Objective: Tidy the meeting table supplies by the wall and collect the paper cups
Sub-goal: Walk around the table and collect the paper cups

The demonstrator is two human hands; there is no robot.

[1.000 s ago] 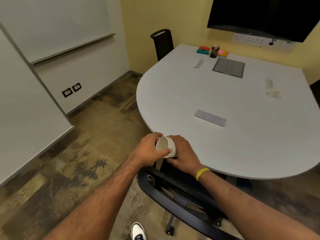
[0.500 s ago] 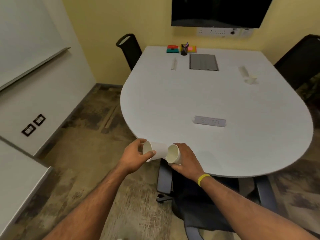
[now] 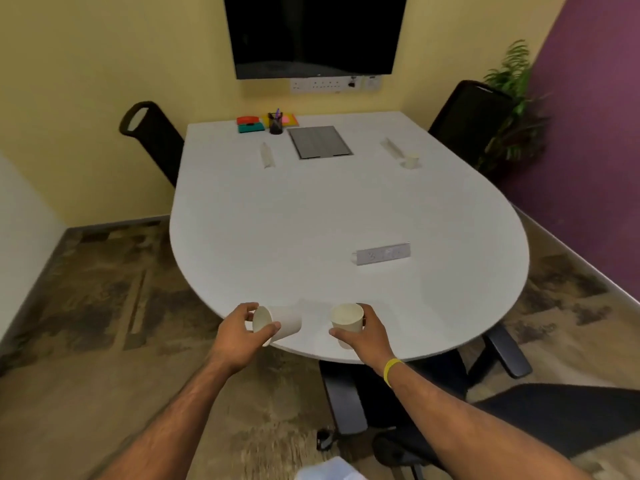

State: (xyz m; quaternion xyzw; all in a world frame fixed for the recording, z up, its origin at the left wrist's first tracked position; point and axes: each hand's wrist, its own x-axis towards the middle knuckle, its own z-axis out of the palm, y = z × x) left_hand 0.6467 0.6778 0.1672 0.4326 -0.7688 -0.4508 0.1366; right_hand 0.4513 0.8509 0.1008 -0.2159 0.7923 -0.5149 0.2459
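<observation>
White table [image 3: 346,209]: left hand [image 3: 239,337] round tilted empty cup [image 3: 285,322], right hand [image 3: 367,336] round upright cup [image 3: 346,318]

Near edge of table [image 3: 346,209]: left hand [image 3: 239,336] held a tipped cup [image 3: 282,323] over the rim, and right hand [image 3: 369,332] held an upright cup [image 3: 346,318] to its right, the two cups apart. A nameplate [image 3: 382,252] lay farther in, behind the right hand. At the far end sat a flush panel [image 3: 320,142], with a pen holder [image 3: 276,124] behind it to the left by the wall and a third cup [image 3: 411,160] standing to the panel's right.
</observation>
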